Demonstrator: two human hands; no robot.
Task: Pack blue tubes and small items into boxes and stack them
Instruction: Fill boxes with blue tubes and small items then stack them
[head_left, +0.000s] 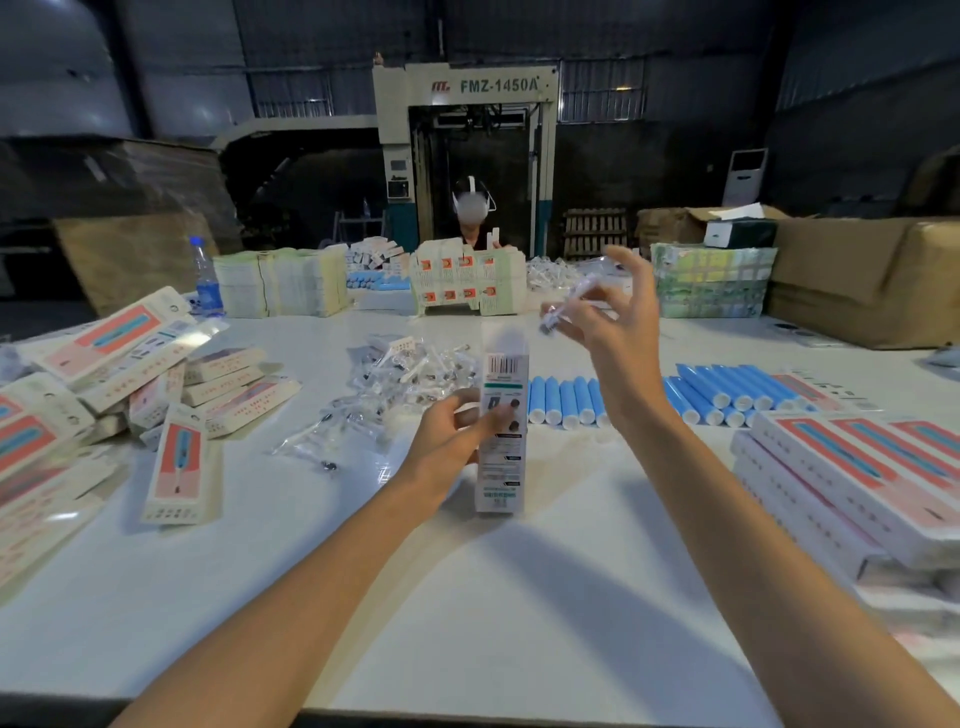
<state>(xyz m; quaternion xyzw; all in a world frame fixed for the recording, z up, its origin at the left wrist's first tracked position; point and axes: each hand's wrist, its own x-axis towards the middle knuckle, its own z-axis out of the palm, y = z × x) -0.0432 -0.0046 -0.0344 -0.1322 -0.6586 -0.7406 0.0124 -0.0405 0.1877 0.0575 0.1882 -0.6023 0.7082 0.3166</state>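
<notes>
Hands: two, both bare, raised over the white table (519, 597).
Left hand (451, 436): fingers and thumb curl round the left edge of one box (503, 415) at mid-height.
Box: stands upright with its long axis vertical and its lower end at the table. The printed back faces the camera, with a barcode near the top; the small print is too blurred to read.
Right hand (610, 317): up and right of the box top. Thumb and forefinger pinch one clear packet (571, 301), and the other fingers are spread wide.
Packet: long axis tilted, with the low end toward the box top and the high end away from it.
Tubes (566, 402): five blue ones lie side by side just right of the left-hand grip, white caps toward the camera. More (727, 389) lie past the right forearm in two rows; I cannot count them.
Loose packets (410, 374): a heap just behind and left of the grip, too many to count.
Packed boxes (857, 467): stacked far right of the grip, three across on top.
Box pile (104, 389): jumbled, far left of the grip.
Machine (467, 85): behind the table, lettered "FMZ-1450A".
Bottle (208, 283): one, with a blue label, far left at the back.
</notes>
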